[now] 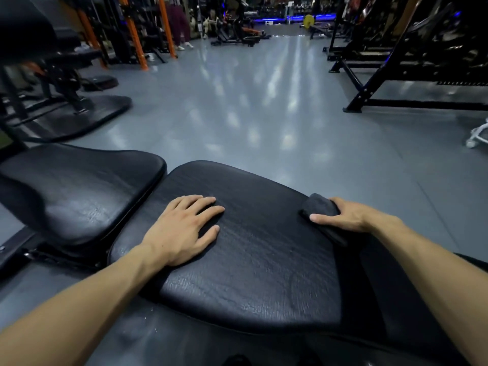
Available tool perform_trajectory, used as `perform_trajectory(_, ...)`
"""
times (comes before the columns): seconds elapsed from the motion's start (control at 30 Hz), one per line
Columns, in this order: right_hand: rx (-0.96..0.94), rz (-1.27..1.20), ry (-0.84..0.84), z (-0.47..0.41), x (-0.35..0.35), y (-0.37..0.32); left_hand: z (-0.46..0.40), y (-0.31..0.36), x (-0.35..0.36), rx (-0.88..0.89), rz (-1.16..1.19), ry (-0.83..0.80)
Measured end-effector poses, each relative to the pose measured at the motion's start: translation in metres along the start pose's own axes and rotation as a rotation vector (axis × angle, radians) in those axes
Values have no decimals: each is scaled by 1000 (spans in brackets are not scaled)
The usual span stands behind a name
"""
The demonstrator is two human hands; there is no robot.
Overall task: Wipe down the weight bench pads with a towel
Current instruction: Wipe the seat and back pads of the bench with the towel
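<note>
A black leather bench pad (253,260) lies right in front of me, with a second black pad (79,191) to its left across a narrow gap. My left hand (182,228) rests flat on the near pad's left part, fingers spread. At the pad's right edge my right hand (348,215) grips a folded dark towel (320,208) and holds it against the pad, thumb on top of the cloth.
Grey gym floor (264,114) stretches ahead. A black machine with a floor plate (87,114) stands at the left, orange rack posts (134,30) behind it. A black rack frame (396,83) stands at the right. People are far back by the racks.
</note>
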State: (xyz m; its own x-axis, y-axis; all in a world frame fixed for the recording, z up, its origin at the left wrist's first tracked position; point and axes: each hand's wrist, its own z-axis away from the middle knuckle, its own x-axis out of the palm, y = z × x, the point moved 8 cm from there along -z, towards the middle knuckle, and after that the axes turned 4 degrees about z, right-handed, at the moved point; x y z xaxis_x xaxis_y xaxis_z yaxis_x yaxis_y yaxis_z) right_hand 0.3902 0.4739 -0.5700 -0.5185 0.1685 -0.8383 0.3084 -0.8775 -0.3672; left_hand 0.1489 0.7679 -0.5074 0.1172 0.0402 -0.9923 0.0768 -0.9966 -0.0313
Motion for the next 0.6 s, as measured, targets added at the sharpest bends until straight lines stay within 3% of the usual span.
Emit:
perform_trajectory(0.37,-119,-90,98,-38,4,-23,-4,3,6,59,-53,-35)
perform_trajectory(0.6,-270,77,196,-93,7,-198,-6,4,9,92,-23,-22)
